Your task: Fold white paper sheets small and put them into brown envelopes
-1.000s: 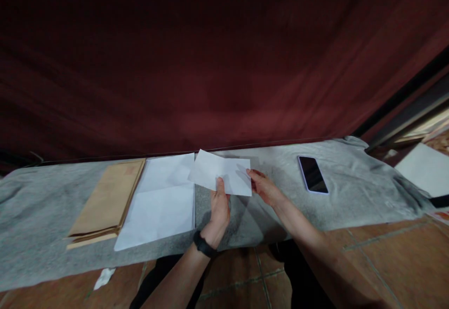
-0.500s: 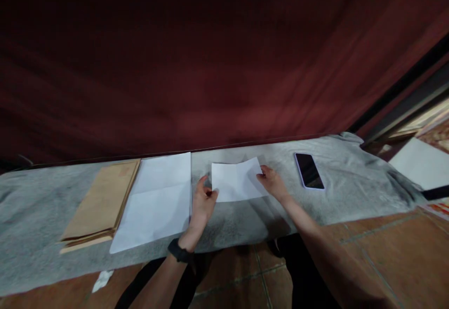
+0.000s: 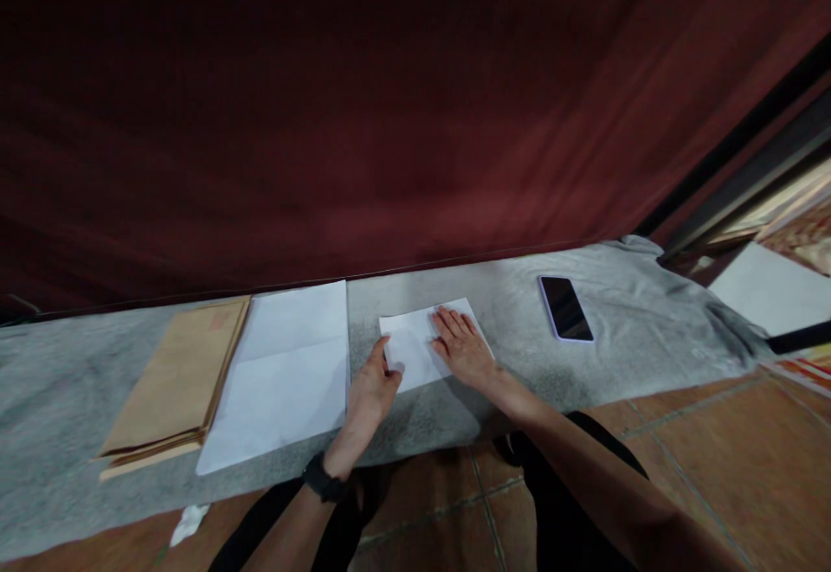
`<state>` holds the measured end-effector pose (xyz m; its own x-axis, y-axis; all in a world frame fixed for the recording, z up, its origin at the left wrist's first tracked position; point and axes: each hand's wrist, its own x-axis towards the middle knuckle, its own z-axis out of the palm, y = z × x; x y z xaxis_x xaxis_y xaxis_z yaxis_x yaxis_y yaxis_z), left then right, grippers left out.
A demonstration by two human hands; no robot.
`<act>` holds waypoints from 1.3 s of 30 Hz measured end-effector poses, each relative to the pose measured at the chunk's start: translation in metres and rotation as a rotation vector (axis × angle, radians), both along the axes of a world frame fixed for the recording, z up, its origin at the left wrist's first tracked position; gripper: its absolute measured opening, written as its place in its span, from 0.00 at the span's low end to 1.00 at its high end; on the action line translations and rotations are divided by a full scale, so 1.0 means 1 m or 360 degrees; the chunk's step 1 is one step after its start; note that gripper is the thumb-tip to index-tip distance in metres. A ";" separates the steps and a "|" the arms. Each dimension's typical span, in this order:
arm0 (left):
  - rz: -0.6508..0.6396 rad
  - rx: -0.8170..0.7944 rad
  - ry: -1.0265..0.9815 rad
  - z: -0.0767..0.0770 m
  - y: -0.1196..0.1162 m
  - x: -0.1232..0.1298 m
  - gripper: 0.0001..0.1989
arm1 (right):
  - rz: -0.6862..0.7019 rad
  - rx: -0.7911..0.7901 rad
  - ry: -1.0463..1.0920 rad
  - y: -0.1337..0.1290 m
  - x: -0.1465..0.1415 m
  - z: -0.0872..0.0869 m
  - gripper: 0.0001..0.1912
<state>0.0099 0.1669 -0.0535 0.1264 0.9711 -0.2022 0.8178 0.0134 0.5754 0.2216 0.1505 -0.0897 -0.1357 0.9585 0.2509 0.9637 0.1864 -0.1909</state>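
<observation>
A folded sheet of white paper (image 3: 414,354) lies on the grey cloth, slightly tilted, with its far right corner raised farthest back. My right hand (image 3: 460,351) rests flat across its right part, fingers spread and pointing away from me. At the paper's left edge is my left hand (image 3: 373,386), its thumb and index finger closed about that edge; the other fingers are mostly hidden beneath the hand. Just left of it lies a stack of larger white sheets (image 3: 286,382), the top one marked by a crosswise crease.
Brown paper envelopes (image 3: 175,373) are stacked left of the white sheets. A phone with a lilac case (image 3: 564,308) lies to the right. Grey cloth (image 3: 662,321) covers the narrow surface, and a dark red curtain (image 3: 389,165) hangs behind it. Crumpled white tissue (image 3: 190,523) is on the tiled floor.
My right hand has left the paper's right edge and moved inward, now flat on top. The raised paper has been pressed down and turned slightly. My left index finger has come to its left edge.
</observation>
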 end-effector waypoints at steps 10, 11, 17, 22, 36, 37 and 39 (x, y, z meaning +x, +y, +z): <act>-0.0527 0.0909 0.0380 -0.008 -0.011 0.044 0.27 | -0.0017 0.0033 -0.0123 -0.002 0.001 -0.009 0.28; -0.0597 0.0893 0.0366 -0.014 -0.011 0.051 0.28 | -0.0004 0.0030 -0.0138 -0.003 0.001 -0.009 0.27; -0.0595 0.0792 0.0482 -0.037 -0.003 0.064 0.34 | -0.0012 0.0076 -0.0169 -0.003 0.002 -0.012 0.27; -0.0536 0.0763 0.0595 -0.037 0.001 0.054 0.35 | -0.0089 0.0094 -0.0117 -0.004 0.008 -0.014 0.27; -0.0458 0.0819 0.0616 -0.031 0.004 0.025 0.35 | -0.0373 0.0020 -0.0073 -0.015 0.044 -0.008 0.30; -0.0454 0.0839 0.0603 -0.029 0.003 0.025 0.35 | -0.0385 0.0029 -0.0061 -0.015 0.044 -0.006 0.30; -0.0507 0.0879 0.0567 -0.024 -0.001 0.028 0.33 | -0.0350 0.0038 -0.0025 -0.014 0.041 0.000 0.30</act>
